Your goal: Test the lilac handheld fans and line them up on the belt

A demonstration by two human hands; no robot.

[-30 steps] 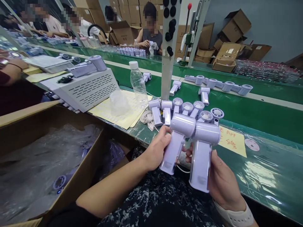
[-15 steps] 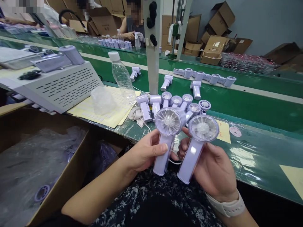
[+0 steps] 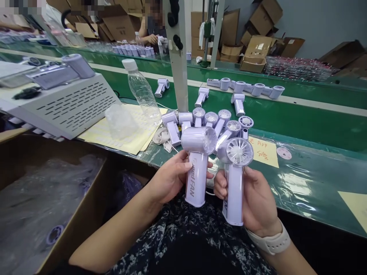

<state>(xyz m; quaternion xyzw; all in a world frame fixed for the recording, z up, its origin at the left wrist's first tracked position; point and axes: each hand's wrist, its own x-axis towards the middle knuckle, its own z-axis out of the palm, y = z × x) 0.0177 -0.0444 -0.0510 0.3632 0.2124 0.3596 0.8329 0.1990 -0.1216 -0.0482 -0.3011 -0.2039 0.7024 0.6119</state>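
Observation:
My left hand point(image 3: 174, 175) is wrapped round the handle of a lilac handheld fan point(image 3: 197, 179), held upright with its head turned to the right and "Speed FAN" lettering showing. In my right hand point(image 3: 255, 198) is a second lilac handheld fan point(image 3: 235, 191), its clear-fronted round head facing me. The two fans are side by side above my lap, their heads close together. Just behind them, several more lilac fans point(image 3: 211, 118) lie in a cluster on the bench edge, partly hidden by the held ones.
A plastic bottle point(image 3: 142, 91) leans on yellow sheets point(image 3: 126, 141) beside a slotted grey box point(image 3: 74, 107). Lilac fans point(image 3: 258, 89) lie along the green conveyor point(image 3: 315, 126). At left stands a carton point(image 3: 86, 214) of plastic bags. A metal post point(image 3: 177, 65) rises midway; a co-worker point(image 3: 151, 34) sits across.
Both fans have been turned in my hands: the left one now shows its side and lettering, and the right one is more upright with its handle edge towards me.

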